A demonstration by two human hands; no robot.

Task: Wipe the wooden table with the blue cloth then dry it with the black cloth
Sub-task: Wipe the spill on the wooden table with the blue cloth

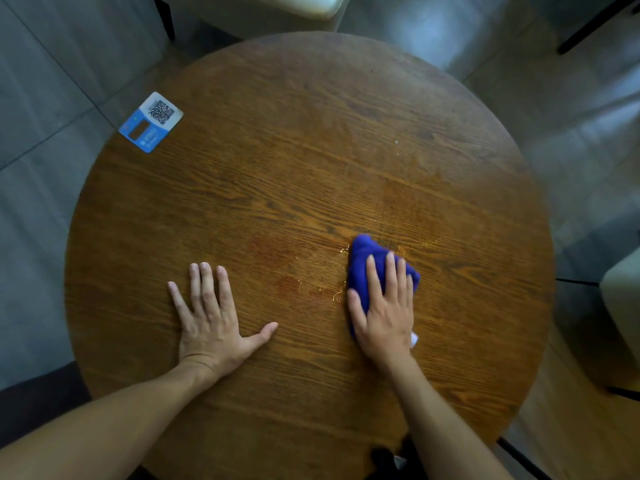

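Note:
A round wooden table (pixel 311 161) fills the view. The blue cloth (pixel 363 258) lies bunched on it right of centre, and my right hand (pixel 388 313) presses flat on top of the cloth with fingers spread. Wet streaks and small droplets (pixel 332 292) shine on the wood just left of the cloth. My left hand (pixel 211 317) rests flat on the table to the left, fingers apart, holding nothing. A dark thing (pixel 384 459) at the table's near edge, partly hidden by my right forearm, may be the black cloth; I cannot tell.
A blue and white QR code card (pixel 151 122) is stuck at the table's far left edge. Pale cushioned seats stand beyond the far edge (pixel 277 8) and at the right (pixel 623 306). Grey tiled floor surrounds the table.

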